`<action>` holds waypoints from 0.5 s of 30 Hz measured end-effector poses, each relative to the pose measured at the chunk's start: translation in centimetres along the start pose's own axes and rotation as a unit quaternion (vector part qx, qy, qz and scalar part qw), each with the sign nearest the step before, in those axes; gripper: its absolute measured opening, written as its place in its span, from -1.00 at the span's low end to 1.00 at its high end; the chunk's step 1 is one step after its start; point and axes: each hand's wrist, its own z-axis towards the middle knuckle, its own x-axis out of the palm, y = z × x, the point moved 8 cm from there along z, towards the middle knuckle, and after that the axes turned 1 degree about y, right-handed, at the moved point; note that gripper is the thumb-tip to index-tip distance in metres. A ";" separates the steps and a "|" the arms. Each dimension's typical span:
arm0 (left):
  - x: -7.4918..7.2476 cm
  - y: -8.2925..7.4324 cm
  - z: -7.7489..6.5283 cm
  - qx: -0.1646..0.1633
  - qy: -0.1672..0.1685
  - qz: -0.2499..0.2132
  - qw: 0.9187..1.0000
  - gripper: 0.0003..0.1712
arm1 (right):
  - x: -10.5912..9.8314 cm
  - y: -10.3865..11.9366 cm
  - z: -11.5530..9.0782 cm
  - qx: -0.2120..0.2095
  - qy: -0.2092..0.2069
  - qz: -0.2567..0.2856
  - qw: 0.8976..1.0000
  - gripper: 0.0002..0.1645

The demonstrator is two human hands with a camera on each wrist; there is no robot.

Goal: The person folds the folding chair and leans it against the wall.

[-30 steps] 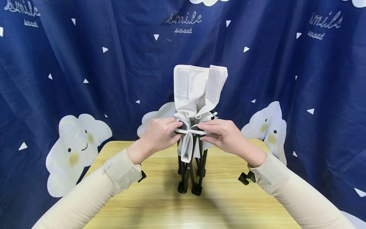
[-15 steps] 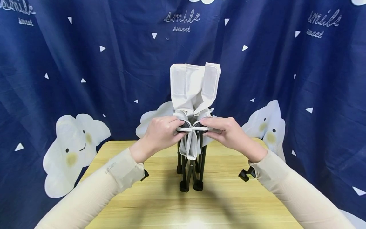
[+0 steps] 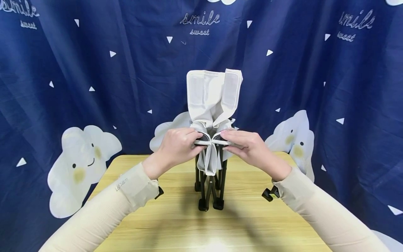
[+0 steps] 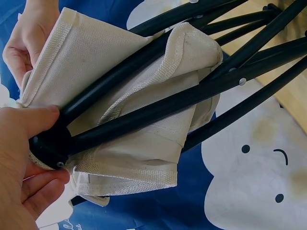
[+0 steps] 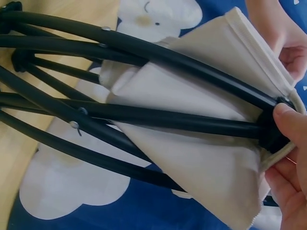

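A folded camping chair [image 3: 204, 94] with off-white fabric and black tube legs stands upright in the head view. My left hand [image 3: 177, 145] pinches its near left seat corner; my right hand [image 3: 247, 141] grips the near right one. The two corners meet side by side, and a fold of fabric [image 3: 209, 161] hangs between the legs beneath them. In the left wrist view, thumb and fingers hold a black corner joint [image 4: 50, 146] where two tubes join. The right wrist view has the matching black joint [image 5: 273, 132] between thumb and fingers.
The chair's black feet [image 3: 203, 204] stand close together on a wooden table [image 3: 151, 224]. Behind hangs a dark blue curtain [image 3: 141, 63] printed with white clouds and triangles. Black wrist mounts [image 3: 270, 192] stick out below the sleeves.
Both hands and the held corners have shifted slightly right, and the hanging fold and near feet moved with them. Over the last half second almost nothing has moved.
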 end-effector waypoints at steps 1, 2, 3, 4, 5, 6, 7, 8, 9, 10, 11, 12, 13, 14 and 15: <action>0.0 0.0 0.0 -0.001 -0.001 0.000 1.000 -0.75 | 0.0 0.0 -0.1 0.002 -0.004 -0.002 1.000 -0.38; 0.0 0.0 0.0 -0.002 -0.001 -0.001 1.000 -0.75 | 0.1 0.0 -0.2 0.004 -0.008 -0.003 1.000 -0.38; 0.0 0.0 0.0 -0.003 -0.001 -0.002 1.000 -0.74 | 0.1 -0.1 -0.3 0.006 -0.012 -0.003 1.000 -0.38; 0.0 0.0 -0.1 -0.005 -0.001 -0.002 1.000 -0.73 | 0.1 -0.1 -0.4 0.007 -0.015 -0.003 1.000 -0.38; 0.0 0.0 -0.1 -0.008 -0.002 -0.004 1.000 -0.72 | 0.1 -0.1 -0.5 0.008 -0.017 -0.005 1.000 -0.38; 0.0 0.1 -0.1 -0.010 -0.004 -0.006 1.000 -0.71 | 0.1 -0.1 -0.5 0.009 -0.018 -0.005 1.000 -0.38; 0.0 0.1 -0.2 -0.013 -0.005 -0.009 1.000 -0.70 | 0.1 -0.1 -0.5 0.008 -0.019 -0.005 1.000 -0.38; 0.0 0.2 -0.3 -0.016 -0.007 -0.012 1.000 -0.69 | 0.0 0.0 -0.5 0.008 -0.020 -0.005 1.000 -0.38; 0.1 0.2 -0.3 -0.019 -0.009 -0.015 1.000 -0.68 | 0.0 0.0 -0.5 0.008 -0.020 -0.005 1.000 -0.37; 0.1 0.3 -0.4 -0.023 -0.011 -0.019 1.000 -0.67 | 0.0 0.0 -0.5 0.007 -0.019 -0.006 1.000 -0.37; 0.2 0.4 -0.5 -0.026 -0.012 -0.023 0.999 -0.66 | 0.1 0.0 -0.5 0.007 -0.019 -0.007 1.000 -0.37; 0.2 0.5 -0.7 -0.030 -0.013 -0.027 0.999 -0.65 | 0.1 0.0 -0.5 0.007 -0.019 -0.006 1.000 -0.36; 0.3 0.6 -0.7 -0.033 -0.013 -0.031 0.999 -0.64 | 0.1 0.0 -0.5 0.007 -0.019 -0.006 1.000 -0.36; 0.4 0.7 -0.8 -0.036 -0.011 -0.035 0.999 -0.64 | 0.0 0.0 -0.5 0.009 -0.020 -0.006 1.000 -0.35; 0.4 0.8 -0.9 -0.039 -0.009 -0.040 0.998 -0.63 | 0.0 0.0 -0.5 0.011 -0.020 -0.005 1.000 -0.35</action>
